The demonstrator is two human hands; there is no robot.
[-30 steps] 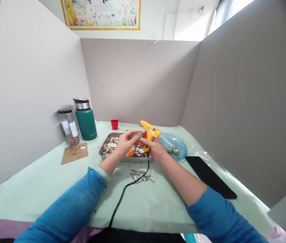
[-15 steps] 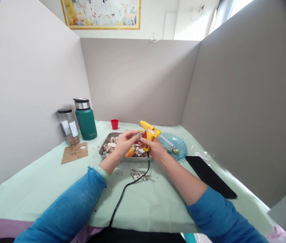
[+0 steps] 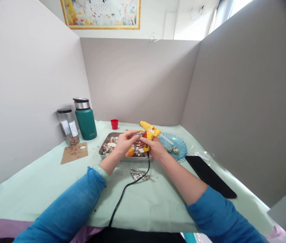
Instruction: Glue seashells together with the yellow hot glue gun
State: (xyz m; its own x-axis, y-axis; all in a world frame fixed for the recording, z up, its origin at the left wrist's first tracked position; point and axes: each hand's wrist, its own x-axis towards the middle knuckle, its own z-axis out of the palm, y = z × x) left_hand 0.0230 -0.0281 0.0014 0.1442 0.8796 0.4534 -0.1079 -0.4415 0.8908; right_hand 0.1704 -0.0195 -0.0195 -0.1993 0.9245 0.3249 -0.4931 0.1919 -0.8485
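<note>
1. glue gun (image 3: 151, 131) sits clamped in right hand (image 3: 157, 147), above metal tray (image 3: 130, 159).
2. left hand (image 3: 124, 143) pinches small greyish piece (image 3: 139, 135) beside gun.
3. metal clips (image 3: 135, 176) lie on tablecloth (image 3: 163, 202), near tray.

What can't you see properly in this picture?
All in the head view:
Small piece in the left hand: too small to name.
Part of the metal tray: hidden by that hand.
Far end of the black cord: lost past the tablecloth.
Writing on the jar label: too small to read.
</note>
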